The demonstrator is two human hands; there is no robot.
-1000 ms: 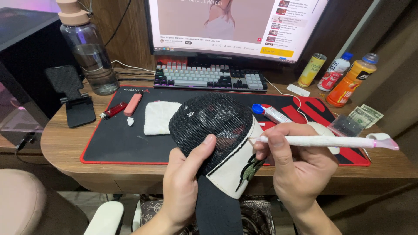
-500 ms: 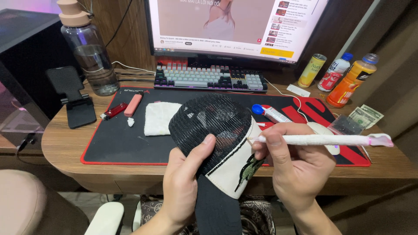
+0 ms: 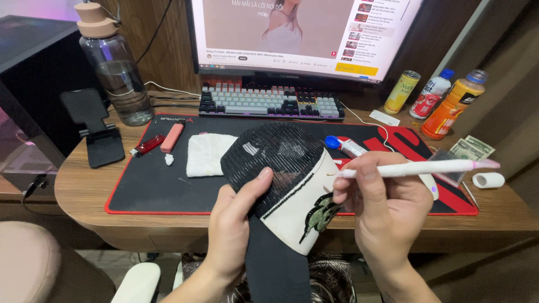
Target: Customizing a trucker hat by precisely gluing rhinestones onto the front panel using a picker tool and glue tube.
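One cap (image 3: 283, 185), with a black mesh back, a white front panel carrying a green embroidered figure and a black brim, is held over the front edge of the wooden desk (image 3: 78, 191), above the person's lap. It is gripped by the left hand (image 3: 236, 224), whose thumb is pressed on the mesh while the fingers are closed under the crown. One white pen-like tool (image 3: 415, 167) with a pink end is pinched in the closed right hand (image 3: 387, 207), and its thin tip is kept at the edge of the white panel. Behind the cap, one black mat with red border (image 3: 146, 185) is laid, and on it one white folded cloth (image 3: 205, 154), one red lighter (image 3: 147, 145), one pink stick (image 3: 172, 137) and one small tube with a blue cap (image 3: 345, 146) are seen. Three drink containers are counted at the right: one yellow can (image 3: 402, 91), one white bottle with a red label and blue cap (image 3: 429, 94), and one orange bottle (image 3: 452, 105). A few banknotes (image 3: 470, 148) and one roll of white tape (image 3: 487, 179) are placed near them. One clear water bottle with a beige lid (image 3: 115, 73) and one black phone stand (image 3: 96, 126) are at the left; one keyboard (image 3: 272, 102) is set below one monitor (image 3: 306, 33). Compared with the earlier frames, the tool is tilted slightly, its pink end a little higher; the rest is unchanged.
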